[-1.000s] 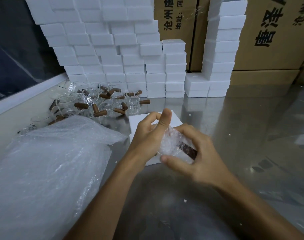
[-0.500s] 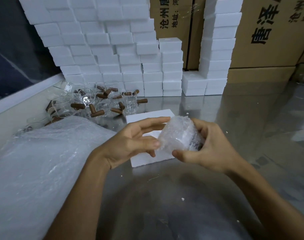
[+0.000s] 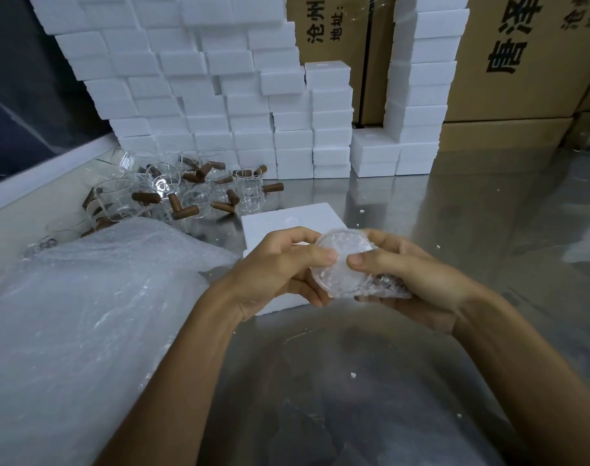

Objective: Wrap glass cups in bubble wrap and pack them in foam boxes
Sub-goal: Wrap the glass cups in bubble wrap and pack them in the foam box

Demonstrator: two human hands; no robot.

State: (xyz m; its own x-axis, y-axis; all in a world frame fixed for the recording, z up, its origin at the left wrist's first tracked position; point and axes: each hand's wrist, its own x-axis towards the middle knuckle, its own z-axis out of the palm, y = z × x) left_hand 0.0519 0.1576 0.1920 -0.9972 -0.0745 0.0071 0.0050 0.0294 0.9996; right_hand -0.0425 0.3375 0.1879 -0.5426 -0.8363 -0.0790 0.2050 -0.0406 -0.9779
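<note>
- Wrapped glass cup [image 3: 345,265]: held above the steel table [image 3: 455,230], in front of the foam box [image 3: 286,216], circular face turned toward the camera. Bubble wrap covers it fully; a dark patch at lower right may be the handle, cannot confirm.
- Left hand [image 3: 280,267]: thumb pressed on the cup's face, fingers curled round its left side.
- Right hand [image 3: 418,277]: thumb on the face just beside the left thumb, fingers cupped under and behind the bundle; fingertips mostly hidden.
- Foam box: flat on table, partly hidden by both hands; whether open or lidded, and any contents, cannot tell.
- Bubble wrap stock [image 3: 85,314]: large heap at left, cut off by frame edge.
- Unwrapped glass cups [image 3: 172,193]: brown-handled, jumbled together beyond the heap, some tipped over.
- Stacked foam boxes [image 3: 219,95]: closed, against cardboard cartons [image 3: 522,62]; tops cropped.
</note>
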